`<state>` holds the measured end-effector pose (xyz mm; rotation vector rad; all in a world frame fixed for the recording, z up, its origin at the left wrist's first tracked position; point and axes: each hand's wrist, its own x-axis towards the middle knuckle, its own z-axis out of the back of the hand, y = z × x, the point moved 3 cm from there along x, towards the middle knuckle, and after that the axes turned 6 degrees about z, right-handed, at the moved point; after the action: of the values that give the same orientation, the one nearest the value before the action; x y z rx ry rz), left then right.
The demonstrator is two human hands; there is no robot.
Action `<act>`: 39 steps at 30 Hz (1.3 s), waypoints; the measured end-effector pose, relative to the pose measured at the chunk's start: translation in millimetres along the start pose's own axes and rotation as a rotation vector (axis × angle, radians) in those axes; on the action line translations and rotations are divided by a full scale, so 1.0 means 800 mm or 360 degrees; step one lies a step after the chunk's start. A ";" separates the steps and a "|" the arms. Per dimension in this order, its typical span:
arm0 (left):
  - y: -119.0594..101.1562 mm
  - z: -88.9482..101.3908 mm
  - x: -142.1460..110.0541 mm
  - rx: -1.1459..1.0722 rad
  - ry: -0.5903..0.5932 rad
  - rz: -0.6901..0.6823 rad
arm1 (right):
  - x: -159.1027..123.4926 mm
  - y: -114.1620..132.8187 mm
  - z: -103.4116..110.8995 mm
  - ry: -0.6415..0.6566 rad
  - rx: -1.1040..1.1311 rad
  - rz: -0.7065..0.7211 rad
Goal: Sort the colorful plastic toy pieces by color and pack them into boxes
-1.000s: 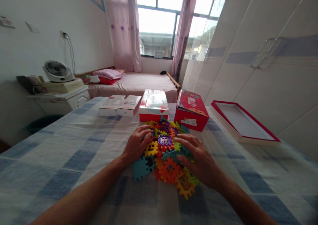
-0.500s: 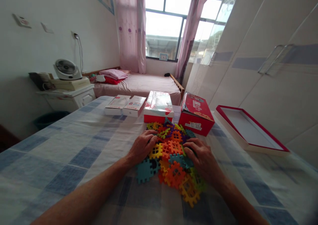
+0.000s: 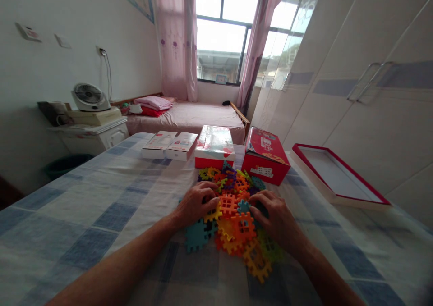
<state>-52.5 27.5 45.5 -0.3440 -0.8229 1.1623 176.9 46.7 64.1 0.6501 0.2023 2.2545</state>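
A heap of colourful interlocking plastic pieces lies between my hands, with toothed edges and some window-like cut-outs. My left hand (image 3: 198,202) rests over the heap's left side, fingers curved and thumb apart, beside an orange window piece (image 3: 228,204) and a yellow piece (image 3: 213,214). On the other side, my right hand (image 3: 270,209) has its thumb and fingertips at the edge of a small teal piece (image 3: 243,207). Nearer me are an orange window piece (image 3: 244,227), a yellow-orange piece (image 3: 257,260) and a flat teal piece (image 3: 196,237). Some fingertips are hidden among the pieces.
Behind the heap stand a white-and-red box (image 3: 214,146) and a red box (image 3: 265,155). Two flat white boxes (image 3: 159,144) lie to their left. A shallow red-rimmed tray or lid (image 3: 341,198) sits at right on the checked tablecloth (image 3: 111,216).
My hands have shifted slightly over the heap, and both grips look rounder. Orange window pieces near the middle have changed position, and the teal piece by my right thumb now appears tilted and smaller.
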 end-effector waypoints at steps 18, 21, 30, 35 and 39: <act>0.003 -0.001 0.001 0.0033 -0.0029 0.0028 | -0.002 -0.026 0.011 -0.0129 0.0026 -0.0138; -0.003 -0.002 -0.001 0.0085 -0.0010 -0.0071 | -0.001 -0.004 0.001 -0.0007 0.0110 0.0043; -0.020 -0.003 -0.005 0.0371 0.0288 -0.0445 | 0.008 0.044 -0.018 0.0131 0.0099 0.0359; -0.020 0.001 -0.001 0.0356 0.0220 -0.0379 | -0.001 0.006 -0.001 0.0053 0.0018 0.0161; -0.026 0.006 -0.002 0.0417 0.0095 -0.0357 | -0.002 -0.024 0.011 -0.0052 0.0081 -0.0006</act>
<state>-42.3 17.3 61.8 -0.0670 -0.6299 1.0289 194.3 57.9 64.3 0.7123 0.2455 2.2400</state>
